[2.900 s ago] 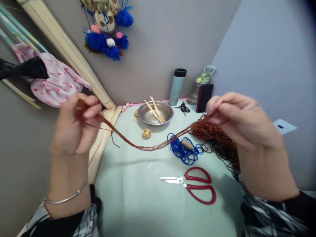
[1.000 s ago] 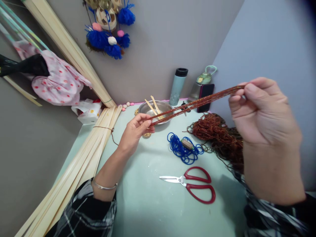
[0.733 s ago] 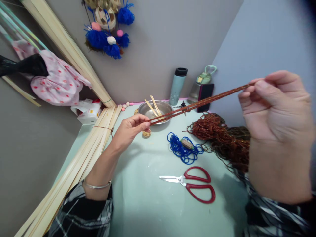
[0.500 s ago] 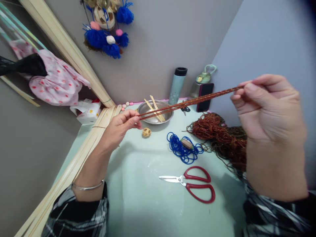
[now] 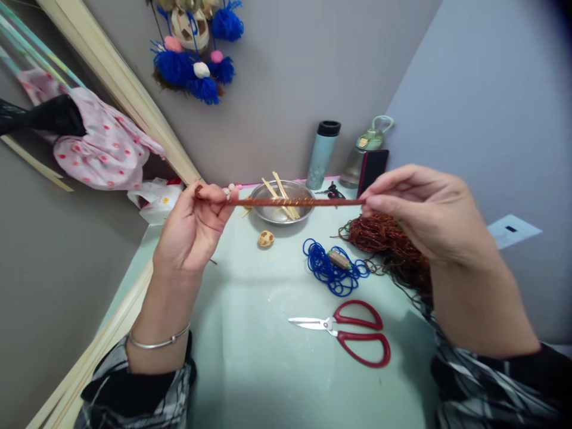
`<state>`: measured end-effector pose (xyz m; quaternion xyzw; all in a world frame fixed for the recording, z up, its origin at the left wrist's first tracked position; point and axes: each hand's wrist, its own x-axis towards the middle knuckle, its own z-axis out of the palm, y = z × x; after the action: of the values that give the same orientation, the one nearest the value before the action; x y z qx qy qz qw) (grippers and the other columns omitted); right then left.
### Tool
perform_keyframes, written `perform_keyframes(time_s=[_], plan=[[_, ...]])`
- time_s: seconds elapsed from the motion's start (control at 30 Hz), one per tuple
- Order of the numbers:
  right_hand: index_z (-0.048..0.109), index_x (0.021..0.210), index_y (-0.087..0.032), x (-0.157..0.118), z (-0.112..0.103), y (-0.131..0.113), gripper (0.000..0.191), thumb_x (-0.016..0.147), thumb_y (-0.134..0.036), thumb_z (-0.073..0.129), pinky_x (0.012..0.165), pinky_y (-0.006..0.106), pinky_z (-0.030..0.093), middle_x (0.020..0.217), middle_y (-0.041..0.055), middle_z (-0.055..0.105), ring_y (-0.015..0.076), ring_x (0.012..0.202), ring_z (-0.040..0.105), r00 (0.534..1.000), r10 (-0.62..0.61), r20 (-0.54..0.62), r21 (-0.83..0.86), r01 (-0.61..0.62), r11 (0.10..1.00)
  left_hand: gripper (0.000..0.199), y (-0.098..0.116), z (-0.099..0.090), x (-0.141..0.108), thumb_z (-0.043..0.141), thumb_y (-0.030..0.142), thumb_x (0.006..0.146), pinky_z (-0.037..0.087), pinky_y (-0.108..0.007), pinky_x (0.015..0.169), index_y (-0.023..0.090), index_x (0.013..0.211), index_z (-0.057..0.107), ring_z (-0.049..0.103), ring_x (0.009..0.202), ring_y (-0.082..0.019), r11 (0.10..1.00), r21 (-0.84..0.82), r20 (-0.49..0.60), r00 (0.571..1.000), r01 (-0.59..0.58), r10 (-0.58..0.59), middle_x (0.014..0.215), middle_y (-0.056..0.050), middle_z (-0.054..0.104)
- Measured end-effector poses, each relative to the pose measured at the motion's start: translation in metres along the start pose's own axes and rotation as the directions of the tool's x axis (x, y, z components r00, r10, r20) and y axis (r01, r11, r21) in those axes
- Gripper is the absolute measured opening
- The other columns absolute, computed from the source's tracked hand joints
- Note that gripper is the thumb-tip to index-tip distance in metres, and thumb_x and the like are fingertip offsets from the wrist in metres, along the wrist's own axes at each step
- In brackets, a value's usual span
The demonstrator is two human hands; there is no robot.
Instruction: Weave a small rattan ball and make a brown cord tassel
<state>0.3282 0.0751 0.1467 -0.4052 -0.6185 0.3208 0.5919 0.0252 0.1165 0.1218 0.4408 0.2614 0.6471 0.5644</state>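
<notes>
A reddish-brown cord (image 5: 295,202), its strands lying close together with gold glints, stretches level between my two hands above the table. One end is pinched in my left hand (image 5: 190,223), where a small loop shows at the fingers. The other end is gripped between the thumb and fingers of my right hand (image 5: 415,214). Below my right hand lies a heap of the same brown yarn (image 5: 379,235). Blue cord (image 5: 328,271) is tangled on the table, with a small wooden piece (image 5: 338,260) on it. Red-handled scissors (image 5: 339,330) lie nearer to me, blades pointing left.
Behind the cord stands a metal bowl (image 5: 263,217) holding flat strips. A small woven ball (image 5: 266,239) sits before it. A tumbler (image 5: 322,158), a bottle (image 5: 370,140) and a phone (image 5: 373,168) stand along the wall. Long pale strips (image 5: 116,89) lean at the left.
My right hand has moved left and down, and my left hand has shifted left and turned palm up. The cord has gone from slanted to level, its strands now closer together.
</notes>
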Motion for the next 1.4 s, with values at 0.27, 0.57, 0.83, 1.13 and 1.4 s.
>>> perform_keyframes(time_s=[0.27,0.57,0.83,1.13,1.4], plan=[[0.073,0.096,-0.020,-0.018,0.034,-0.004,0.017,0.080,-0.020,0.080,0.069,0.026,0.059,0.083,0.0021,0.072,0.0151,0.076,0.070,0.957,0.134,0.259,-0.038,-0.128,0.991,0.015,-0.022,0.033,-0.026,0.074,0.030,0.088,0.049,-0.017,0.062,0.019,0.095,0.066,0.056,0.067,-0.007,0.984,0.083,0.265,0.948,0.158,-0.174,0.082,0.001,0.059],[0.070,0.109,-0.019,-0.027,0.049,-0.001,0.025,0.085,-0.017,0.074,0.079,0.032,0.061,0.090,0.0035,0.072,0.0176,0.082,0.072,0.932,0.153,0.330,0.040,-0.175,0.984,0.017,-0.046,0.052,-0.042,0.072,0.028,0.089,0.051,-0.020,0.063,0.020,0.096,0.059,0.066,0.072,-0.011,0.967,0.144,0.317,0.915,0.211,-0.247,0.083,0.001,0.069],[0.073,0.102,-0.019,-0.029,0.057,-0.002,0.020,0.083,-0.022,0.078,0.075,0.030,0.061,0.091,0.0039,0.074,0.0173,0.081,0.071,0.937,0.142,0.319,0.038,-0.162,0.986,0.017,-0.049,0.054,-0.043,0.077,0.031,0.083,0.049,-0.020,0.058,0.019,0.086,0.065,0.061,0.061,-0.009,0.951,0.139,0.289,0.908,0.276,-0.305,0.071,0.003,0.066],[0.074,0.081,-0.018,-0.028,0.059,0.000,0.010,0.078,-0.021,0.083,0.066,0.026,0.058,0.079,0.0011,0.069,0.0138,0.071,0.068,0.981,0.055,0.188,0.060,-0.068,0.996,0.024,-0.048,0.050,-0.039,0.074,0.041,0.085,0.044,-0.019,0.057,0.018,0.091,0.069,0.057,0.064,-0.009,0.944,0.187,0.312,0.894,0.273,-0.321,0.075,0.001,0.066],[0.074,0.085,-0.022,-0.020,0.043,0.004,0.012,0.078,-0.020,0.083,0.066,0.026,0.059,0.082,0.0008,0.073,0.0135,0.069,0.068,0.995,0.092,0.040,0.099,-0.096,0.991,0.013,-0.053,0.047,-0.036,0.076,0.026,0.081,0.050,-0.027,0.083,0.018,0.090,0.069,0.065,0.086,-0.014,0.939,0.284,0.266,0.924,0.196,-0.274,0.090,-0.001,0.071]])
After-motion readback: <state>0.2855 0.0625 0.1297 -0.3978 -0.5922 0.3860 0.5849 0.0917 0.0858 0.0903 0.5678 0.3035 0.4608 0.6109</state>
